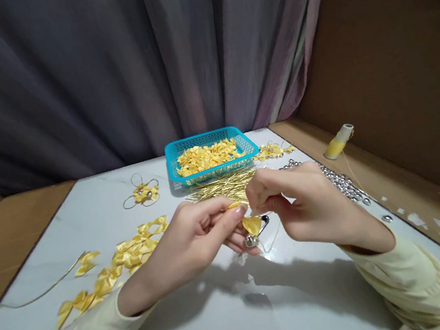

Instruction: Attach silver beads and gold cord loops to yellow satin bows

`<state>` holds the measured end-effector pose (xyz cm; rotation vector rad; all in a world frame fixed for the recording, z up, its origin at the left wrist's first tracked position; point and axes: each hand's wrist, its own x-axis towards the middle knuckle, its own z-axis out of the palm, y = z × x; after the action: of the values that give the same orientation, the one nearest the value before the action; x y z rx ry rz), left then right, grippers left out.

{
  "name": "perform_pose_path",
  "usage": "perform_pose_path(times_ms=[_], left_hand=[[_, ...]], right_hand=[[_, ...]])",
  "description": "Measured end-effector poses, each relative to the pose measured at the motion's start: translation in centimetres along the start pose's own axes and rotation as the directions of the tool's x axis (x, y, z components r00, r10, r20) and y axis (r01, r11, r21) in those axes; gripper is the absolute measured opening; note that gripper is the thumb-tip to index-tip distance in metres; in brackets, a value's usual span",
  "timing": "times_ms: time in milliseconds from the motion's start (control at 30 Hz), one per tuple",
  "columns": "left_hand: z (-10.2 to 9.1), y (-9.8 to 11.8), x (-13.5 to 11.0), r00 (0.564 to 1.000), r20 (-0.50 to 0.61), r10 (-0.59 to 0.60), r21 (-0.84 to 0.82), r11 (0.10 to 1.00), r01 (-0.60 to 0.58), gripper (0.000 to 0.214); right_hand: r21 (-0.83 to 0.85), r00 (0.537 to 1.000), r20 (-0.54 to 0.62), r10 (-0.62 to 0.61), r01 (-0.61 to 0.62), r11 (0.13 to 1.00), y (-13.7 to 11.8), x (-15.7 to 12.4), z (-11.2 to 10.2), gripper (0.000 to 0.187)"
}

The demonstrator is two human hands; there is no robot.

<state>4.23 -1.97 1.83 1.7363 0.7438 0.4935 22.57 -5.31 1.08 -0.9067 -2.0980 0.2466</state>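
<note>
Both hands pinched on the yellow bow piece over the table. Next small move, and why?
Probably draw the thin gold thread snug with the right hand: it hangs slack below the small yellow satin ribbon bow, which the left hand pinches with a silver bell dangling under it.

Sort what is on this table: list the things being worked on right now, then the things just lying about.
In hand:
left hand
right hand
yellow bow
small silver bell

Lying about:
blue basket
loose bows
gold sticks
silver bells
thread spool
</note>
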Motion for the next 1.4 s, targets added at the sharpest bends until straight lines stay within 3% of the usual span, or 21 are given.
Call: perform_pose_path(times_ms=[167,367,533,633,767,1033,1400], left_hand=[[-0.3,0.2,-0.1,0.998,-0.054,0.038,-0.024,0.999,-0.04,0.021],[-0.3,0.9,-0.6,0.991,-0.107,0.082,-0.082,0.992,-0.091,0.022],[-0.1,0.9,-0.7,0.985,-0.144,0.094,-0.103,0.989,-0.109,0.023],[-0.3,0.7,-0.8,0.983,-0.15,0.102,-0.106,0.987,-0.119,0.023],[-0.5,0.6,-1.0,0.983,-0.152,0.1,-0.087,0.99,-0.114,0.023],[-0.2,0.3,-1.0,0.979,-0.163,0.12,-0.01,0.992,-0.123,0.024],[-0.2,0.3,-1.3,0.978,-0.115,0.174,0.128,0.979,-0.159,0.025]], right_hand=[[0.044,0.999,0.012,0.034,-0.035,0.998,-0.1,0.4,-0.6,0.028],[0.15,0.97,0.201,0.139,-0.171,0.974,0.8,1.3,-2.0,0.002],[0.196,0.895,0.381,0.233,-0.325,0.925,1.4,1.4,-2.3,0.02],[0.253,0.864,0.428,0.267,-0.398,0.882,1.5,1.3,-2.1,0.023],[0.329,0.869,0.395,0.299,-0.437,0.837,1.3,1.3,-1.7,0.03],[0.49,0.913,0.164,0.375,-0.405,0.772,0.3,1.0,-0.4,0.028],[0.481,0.925,0.136,0.354,-0.374,0.793,0.1,0.9,-0.1,0.028]])
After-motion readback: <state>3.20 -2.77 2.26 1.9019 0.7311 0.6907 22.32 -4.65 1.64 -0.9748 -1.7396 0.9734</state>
